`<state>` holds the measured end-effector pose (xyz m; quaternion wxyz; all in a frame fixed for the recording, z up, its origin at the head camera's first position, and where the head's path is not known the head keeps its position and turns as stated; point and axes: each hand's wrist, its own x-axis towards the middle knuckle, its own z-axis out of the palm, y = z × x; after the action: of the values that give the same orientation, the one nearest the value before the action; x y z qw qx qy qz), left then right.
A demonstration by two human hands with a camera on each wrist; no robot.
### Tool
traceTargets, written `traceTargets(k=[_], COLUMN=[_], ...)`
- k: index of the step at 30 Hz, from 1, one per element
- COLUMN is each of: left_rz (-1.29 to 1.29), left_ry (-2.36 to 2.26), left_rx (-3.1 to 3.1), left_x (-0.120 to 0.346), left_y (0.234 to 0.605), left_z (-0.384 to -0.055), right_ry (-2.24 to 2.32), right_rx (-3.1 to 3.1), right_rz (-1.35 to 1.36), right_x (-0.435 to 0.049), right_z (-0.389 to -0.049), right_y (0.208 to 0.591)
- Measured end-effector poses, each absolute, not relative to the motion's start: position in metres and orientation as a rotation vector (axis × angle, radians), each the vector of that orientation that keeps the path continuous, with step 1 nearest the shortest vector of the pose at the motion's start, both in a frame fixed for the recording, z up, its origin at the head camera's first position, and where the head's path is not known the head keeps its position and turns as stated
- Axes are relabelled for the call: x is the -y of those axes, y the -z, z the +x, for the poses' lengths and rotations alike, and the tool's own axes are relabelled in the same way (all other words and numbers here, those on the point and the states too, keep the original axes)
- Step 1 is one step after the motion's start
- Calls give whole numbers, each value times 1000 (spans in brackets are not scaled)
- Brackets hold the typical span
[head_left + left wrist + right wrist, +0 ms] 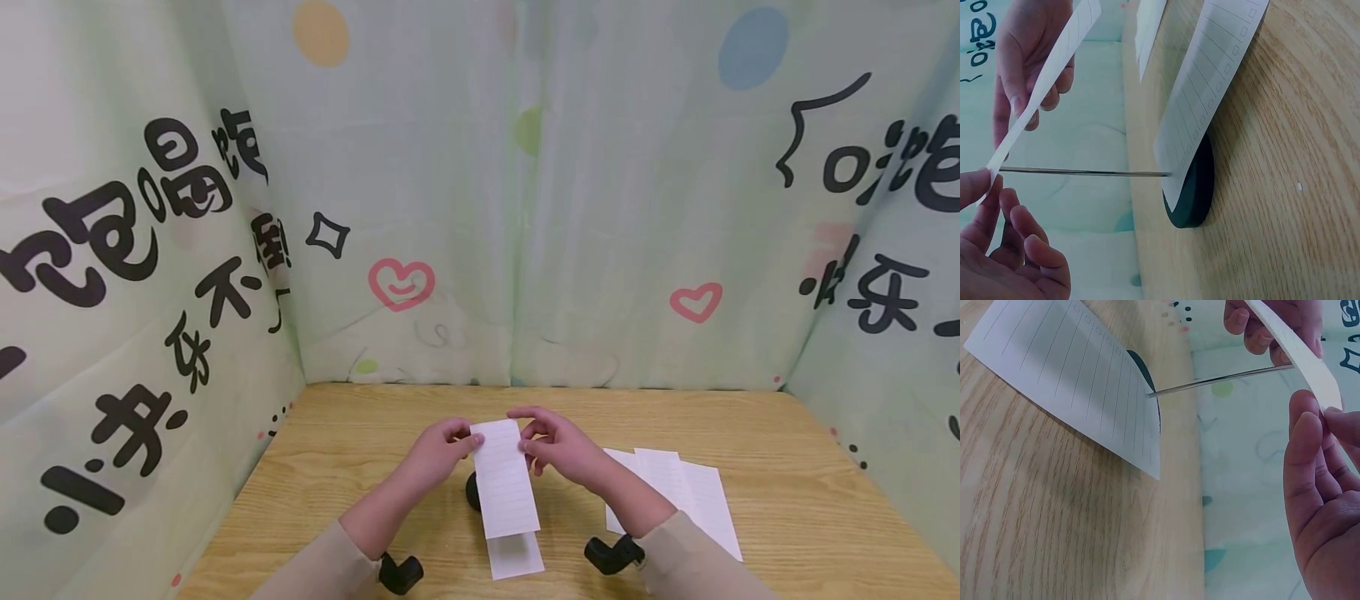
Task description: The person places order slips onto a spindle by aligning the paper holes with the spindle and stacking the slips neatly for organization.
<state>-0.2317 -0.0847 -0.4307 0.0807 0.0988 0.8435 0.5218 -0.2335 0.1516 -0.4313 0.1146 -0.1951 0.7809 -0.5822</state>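
Note:
Both my hands hold a white lined paper slip (506, 479) up over a paper spike. My left hand (438, 450) pinches its left edge between thumb and fingers. On the opposite edge, my right hand (558, 446) pinches it, some fingers spread. Below, the thin metal rod (1085, 172) rises from a round dark base (1200, 200), its upper end right at the slip's underside. Another lined slip with small checkboxes (1085, 381) sits low on the rod, tilted over the base. From the head view, the held slip hides the rod and part of the base.
Several white lined slips (705, 500) lie overlapping on the wooden table (360, 417), to the right, partly behind my right forearm. A printed curtain (600, 250) encloses the back and sides. A tiny white scrap (1300, 186) lies near the base.

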Motion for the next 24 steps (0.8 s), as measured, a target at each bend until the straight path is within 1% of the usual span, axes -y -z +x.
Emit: traceTargets(k=[11,24], left_rz=[282,301], left_ry=[-1551,-1491], left_rx=[-2511,-2567], left_x=[85,83], left_y=[425,431], left_z=[-227,-230], right_ry=[1683,1673], right_rx=[-2307,-2300], right_rz=[-573,-564], right_x=[-153,-152], right_z=[-233,-233], right_y=[431,435])
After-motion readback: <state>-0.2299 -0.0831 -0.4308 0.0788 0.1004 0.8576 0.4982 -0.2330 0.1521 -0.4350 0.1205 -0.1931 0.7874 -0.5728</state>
